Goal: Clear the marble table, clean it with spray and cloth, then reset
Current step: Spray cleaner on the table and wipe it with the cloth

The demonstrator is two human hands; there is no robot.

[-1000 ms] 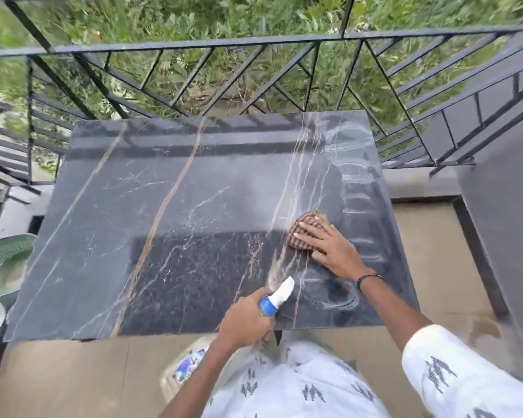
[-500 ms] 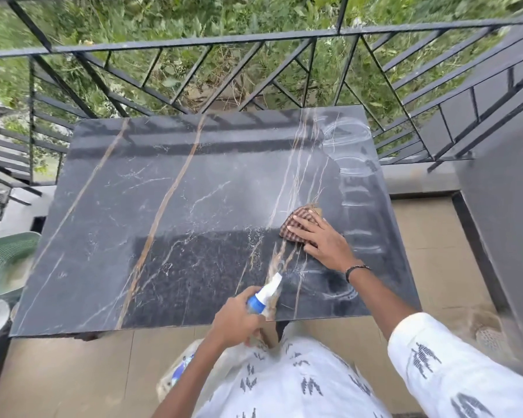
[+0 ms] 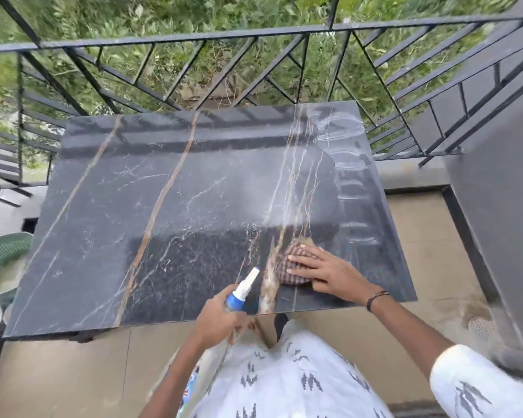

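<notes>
Checked cloth (image 3: 295, 263) lies on marble worktop (image 3: 169, 212) nr front edge, under flat, spread right hand (image 3: 329, 274); left hand (image 3: 221, 319) grips spray (image 3: 243, 289) just left of it.

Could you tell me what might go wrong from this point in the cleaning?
The cloth under the right hand sits near the table's front edge, so a pull toward the body could drag it off. The left hand holds the spray bottle low beside the cloth; a spray now might wet the right hand. Wipe streaks show only along the right side, so the left may get missed.
</notes>
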